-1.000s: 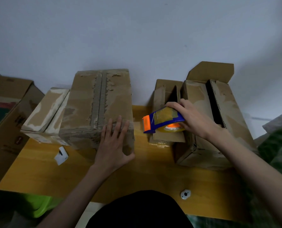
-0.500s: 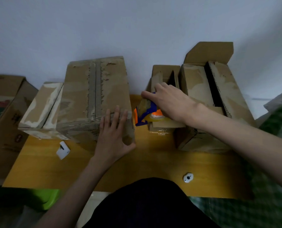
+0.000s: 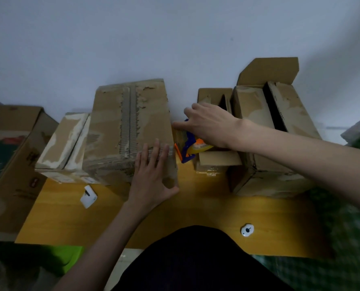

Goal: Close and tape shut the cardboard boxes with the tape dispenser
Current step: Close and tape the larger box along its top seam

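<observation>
A yellow wooden table (image 3: 196, 206) stands against a pale wall (image 3: 175, 38). The biggest thing on it is a tall closed box (image 3: 130, 131) in the middle, with a rough torn strip down its top. To the right is a big open box (image 3: 280, 133) with one flap standing up and a dark gap between its top flaps. A low box (image 3: 63, 148) with white torn patches sits just left of the tall one, touching it. A small open box (image 3: 214, 158) is squeezed between the tall box and the big open box. The left hand (image 3: 151, 175) lies flat on the near right corner of the tall box, fingers straight and a little spread, thumb out to the side. The right hand (image 3: 208, 122) reaches over the small box and its fingers curl down over the tape dispenser (image 3: 187, 150), which is blue and orange and sits in the gap beside the tall box. A white tag (image 3: 88, 196) and a small round white thing (image 3: 247, 229) lie on the table.
</observation>
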Motion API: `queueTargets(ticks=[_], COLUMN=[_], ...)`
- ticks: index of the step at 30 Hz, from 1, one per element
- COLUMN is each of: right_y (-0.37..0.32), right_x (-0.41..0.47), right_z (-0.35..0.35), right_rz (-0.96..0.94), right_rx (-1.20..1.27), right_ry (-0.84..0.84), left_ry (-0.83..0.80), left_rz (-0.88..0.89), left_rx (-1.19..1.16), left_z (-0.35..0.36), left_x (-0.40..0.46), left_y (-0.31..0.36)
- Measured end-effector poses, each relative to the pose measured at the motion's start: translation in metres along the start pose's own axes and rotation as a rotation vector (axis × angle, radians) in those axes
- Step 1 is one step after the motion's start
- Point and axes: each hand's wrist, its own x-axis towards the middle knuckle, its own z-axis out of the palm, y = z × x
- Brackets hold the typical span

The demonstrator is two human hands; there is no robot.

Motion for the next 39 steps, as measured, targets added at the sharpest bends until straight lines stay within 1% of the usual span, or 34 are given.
queueTargets(ticks=[3,4,6,7,8,10,13,15,19,24,28,30,33,39], right_y=[-0.012,-0.018,-0.032,-0.036,-0.035,-0.019,-0.011,-0.012,-0.025,-0.053,-0.083,-0.100,-0.127,-0.163], right_x=[0.007,0.005,-0.011,-0.024,-0.031,-0.028,-0.016,-0.022,-0.051,-0.089,-0.112,-0.119,-0.126,-0.129], right_z=[0.004,0.008,0.030,0.039,0.043,0.045,0.042,0.045,0.052,0.069,0.103,0.123,0.161,0.224], right_rz=[0.169,0.165,0.072,0.074,0.124,0.224,0.245,0.311,0.479,0.626,0.771,0.839,0.926,1.009], right_rx=[0.036,0.026,-0.020,-0.009,0.062,0.192,0.189,0.267,0.452,0.672,0.953,1.109,1.250,1.378], right_ry=[-0.003,-0.041,-0.189,-0.256,-0.254,-0.179,-0.140,-0.162,-0.156,-0.114,-0.092,-0.113,-0.162,-0.279], left_ry=[-0.008,-0.001,0.004,0.001,0.010,0.010,-0.024,-0.043,-0.060,-0.089,-0.097,-0.094,-0.100,-0.109], left_rz=[-0.002,-0.005,-0.002,-0.001,-0.005,-0.016,-0.001,-0.004,-0.004,0.026,0.038,0.048,0.053,0.058], left_rx=[-0.011,-0.013,0.007,0.012,0.012,0.018,0.012,0.002,0.013,0.040,0.040,0.037,0.056,0.078], left_z=[-0.002,-0.002,-0.001,0.000,0.000,-0.002,-0.002,-0.006,-0.016,-0.024,-0.023,-0.022,-0.021,-0.021], left_x=[0.003,0.004,0.002,0.002,0.003,0.007,0.005,0.005,0.010,0.012,0.011,0.010,0.009,0.008], left_y=[-0.003,-0.003,-0.003,-0.003,-0.003,-0.002,-0.004,-0.007,-0.007,-0.012,-0.011,-0.011,-0.011,-0.010])
